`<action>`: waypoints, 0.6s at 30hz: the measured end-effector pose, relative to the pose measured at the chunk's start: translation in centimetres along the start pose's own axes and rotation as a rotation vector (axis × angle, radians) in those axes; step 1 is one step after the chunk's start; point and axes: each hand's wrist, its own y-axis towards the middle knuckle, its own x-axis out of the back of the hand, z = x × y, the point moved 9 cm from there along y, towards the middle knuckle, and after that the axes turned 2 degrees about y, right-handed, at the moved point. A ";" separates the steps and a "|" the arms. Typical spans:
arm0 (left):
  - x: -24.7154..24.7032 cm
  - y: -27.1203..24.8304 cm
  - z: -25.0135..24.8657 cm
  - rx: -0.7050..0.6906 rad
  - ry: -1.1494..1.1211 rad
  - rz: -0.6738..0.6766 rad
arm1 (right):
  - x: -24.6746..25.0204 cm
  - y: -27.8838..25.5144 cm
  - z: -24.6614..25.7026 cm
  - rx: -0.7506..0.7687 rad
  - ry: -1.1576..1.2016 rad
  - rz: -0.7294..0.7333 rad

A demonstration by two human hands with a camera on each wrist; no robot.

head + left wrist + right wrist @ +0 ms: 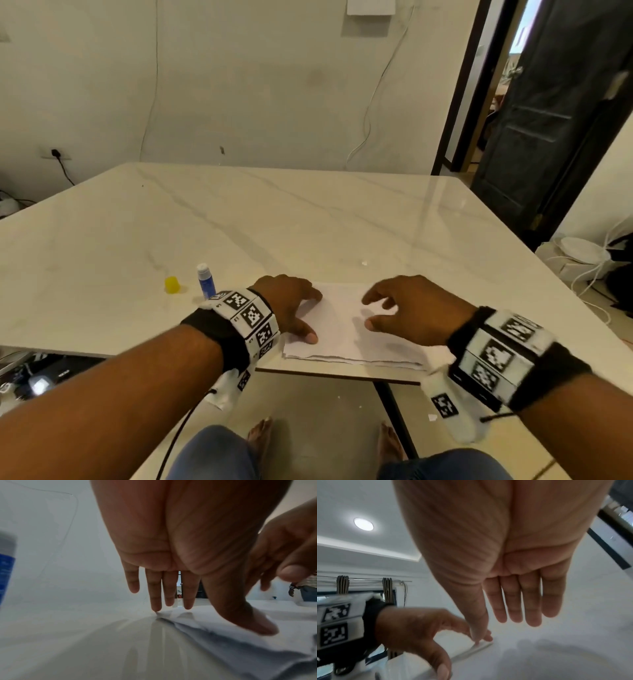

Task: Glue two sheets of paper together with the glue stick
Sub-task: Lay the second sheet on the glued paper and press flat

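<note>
Two sheets of paper (346, 329) lie stacked near the front edge of the pale marbled surface (274, 219), their near edges slightly ragged and not quite flush. The left hand (291, 305) rests on the stack's left end, thumb pressed flat on the top sheet and fingertips (156, 608) reaching its far corner; its grip is spread and encloses nothing. The right hand (411, 308) hovers just above the right part of the paper, fingers loosely extended, grip wide and empty.

Left of the stack the glue stick (206, 281) stands upright with its cap off, and the yellow cap (172, 284) sits just beside it.

Paper like this is very light, limp and easily creased, and it should slide readily on the glossy top. Pinching a corner or a short edge between thumb and forefinger looks the best hold, with the other hand flat on the stack to stop it skating. Pressing outward from the middle should smooth the join. The glue stick is rigid and small; take it round the barrel.
</note>
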 end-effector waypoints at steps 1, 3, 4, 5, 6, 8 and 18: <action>0.0 0.1 -0.6 -0.016 0.058 0.008 | -0.5 0.8 0.6 0.017 -0.031 0.038; -0.5 0.3 -1.8 -0.049 0.148 0.035 | -2.2 1.8 1.8 0.053 -0.090 0.122; -0.8 0.4 -2.1 -0.061 0.166 0.050 | -3.1 2.1 2.3 0.068 -0.103 0.156; -1.1 0.3 -2.3 -0.063 0.177 0.062 | -4.1 2.3 2.6 0.073 -0.105 0.181; -1.3 0.3 -2.3 -0.064 0.195 0.063 | -4.8 2.5 2.8 0.069 -0.094 0.190; -1.3 0.3 -2.3 -0.071 0.242 0.046 | -5.5 2.8 2.9 0.063 -0.069 0.185; -0.5 1.4 -0.8 0.019 0.183 0.016 | -5.8 5.0 1.3 0.094 -0.312 0.298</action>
